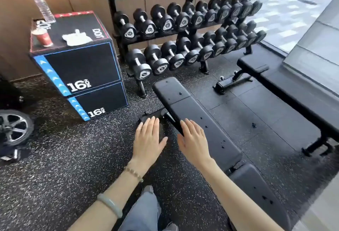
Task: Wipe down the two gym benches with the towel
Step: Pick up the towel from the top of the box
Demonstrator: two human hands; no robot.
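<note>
Black padded near bench (pixel 198 120) ran diagonally through the head view, with dark spots scattered along its pad. Left hand (pixel 148 139) sat just left of that bench, over the speckled rubber floor (pixel 73 157), fingers straight and together, palm down, holding nothing. Right hand (pixel 194 141) was over the bench's left edge, fingers straight too, also empty; couldn't tell if it touched the pad. Towel (pixel 77 38), white and crumpled, lay well left of the bench and beyond the hands, on top of the stacked plyo boxes (pixel 80 65), in neither hand. On the same box top, further from the bench than the towel, were a red cup (pixel 44 37) and a clear water bottle (pixel 43 5). Far bench (pixel 293 91) stood right of the near bench, well apart from it. Dumbbell rack (pixel 183 29) stood just beyond the near bench's far end, all three tiers loaded. Wheel (pixel 14 128) lay on the floor far left of the bench. Left wrist carried a bead bracelet (pixel 133 173) and a pale bangle (pixel 110 204).
</note>
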